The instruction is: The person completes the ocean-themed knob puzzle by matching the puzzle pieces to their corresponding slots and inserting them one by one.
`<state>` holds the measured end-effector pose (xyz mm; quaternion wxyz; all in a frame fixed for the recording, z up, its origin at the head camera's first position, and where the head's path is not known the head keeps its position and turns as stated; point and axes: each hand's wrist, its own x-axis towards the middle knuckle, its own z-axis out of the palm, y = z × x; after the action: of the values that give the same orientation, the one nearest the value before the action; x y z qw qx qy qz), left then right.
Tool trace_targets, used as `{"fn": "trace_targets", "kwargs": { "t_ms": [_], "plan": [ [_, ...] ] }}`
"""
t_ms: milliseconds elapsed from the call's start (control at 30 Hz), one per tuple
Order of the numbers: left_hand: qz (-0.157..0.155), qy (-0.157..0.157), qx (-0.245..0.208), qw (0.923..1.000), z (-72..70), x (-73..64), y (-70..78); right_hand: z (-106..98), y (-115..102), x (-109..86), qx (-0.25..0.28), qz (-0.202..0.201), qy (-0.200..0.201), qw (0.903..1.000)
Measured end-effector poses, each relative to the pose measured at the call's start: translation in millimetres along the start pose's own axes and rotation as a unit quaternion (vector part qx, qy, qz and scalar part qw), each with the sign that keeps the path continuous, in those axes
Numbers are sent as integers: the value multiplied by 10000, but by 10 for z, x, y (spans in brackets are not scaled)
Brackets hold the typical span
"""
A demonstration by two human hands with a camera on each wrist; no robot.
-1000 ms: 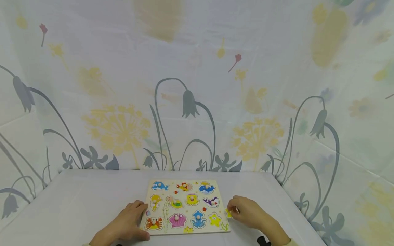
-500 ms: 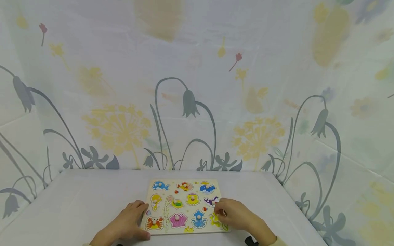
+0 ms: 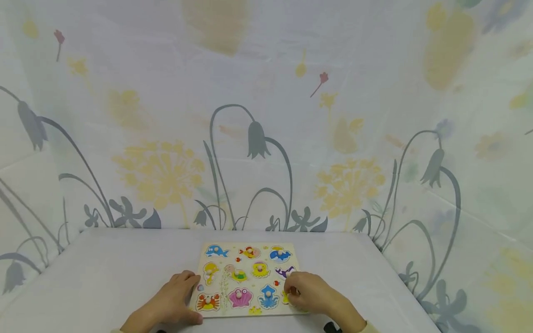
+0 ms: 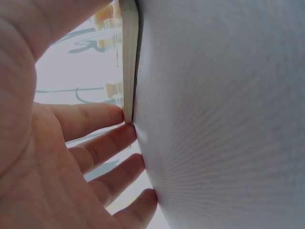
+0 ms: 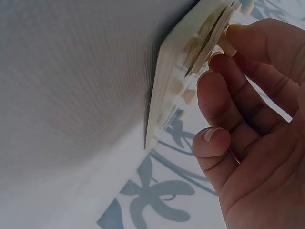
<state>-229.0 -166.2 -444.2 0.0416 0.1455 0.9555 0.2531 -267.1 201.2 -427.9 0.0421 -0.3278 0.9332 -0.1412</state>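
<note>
A wooden peg puzzle board (image 3: pixel 233 316) with sea-animal pieces lies flat on the white table. My left hand (image 3: pixel 176 298) rests at its left edge, the thumb by the near corner. In the left wrist view its fingers (image 4: pixel 90 119) extend loosely, the fingertips at the board's side and on the tabletop. My right hand (image 3: pixel 310 293) pinches the knob of a yellow starfish puzzle piece (image 5: pixel 207 45) over the board's near right corner. That piece sits slightly tilted at the board's surface, mostly hidden by the fingers in the head view.
Several knobbed pieces sit in the board, among them a crab (image 3: pixel 208 302), a pink shell (image 3: pixel 240 298), a blue squid (image 3: pixel 268 297) and a purple-and-white one (image 3: pixel 284 272). A flower-printed curtain (image 3: pixel 266 115) hangs behind the table (image 3: pixel 104 273).
My right hand has moved left from beside the board to above its near right corner, bringing the yellow starfish puzzle piece along. The left hand has stayed in place.
</note>
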Motion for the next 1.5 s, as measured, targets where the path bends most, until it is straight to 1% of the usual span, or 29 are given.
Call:
{"fn": "trace_targets", "kwargs": {
  "t_ms": [167,267,533,833,1133,1267,1400,1500],
  "plan": [
    [24,12,-8,10000,-16,-14,-11,-9,-17,7,32,161,-69,9998],
    [-21,-1,-33,10000,-14,-15,-11,-16,-22,-3,49,200,-109,9997],
    [-15,-51,20,10000,-28,-16,-9,-17,-35,-26,21,98,-62,9999],
    [-141,-67,-44,9999,-46,-17,-7,0,-19,-3,13,54,-60,10000],
    [-108,-56,-62,9999,-28,-6,-35,17,-10,9,116,89,-55,9999],
    [-75,-68,-109,9999,-30,-10,-22,26,0,6,98,102,-22,9999],
    [-60,-58,-102,9999,-6,-18,-17,-12,6,-27,120,278,-32,9995],
    [-56,-44,-92,9999,-7,-35,-15,-95,31,-82,49,340,5,9994]
  ]
}}
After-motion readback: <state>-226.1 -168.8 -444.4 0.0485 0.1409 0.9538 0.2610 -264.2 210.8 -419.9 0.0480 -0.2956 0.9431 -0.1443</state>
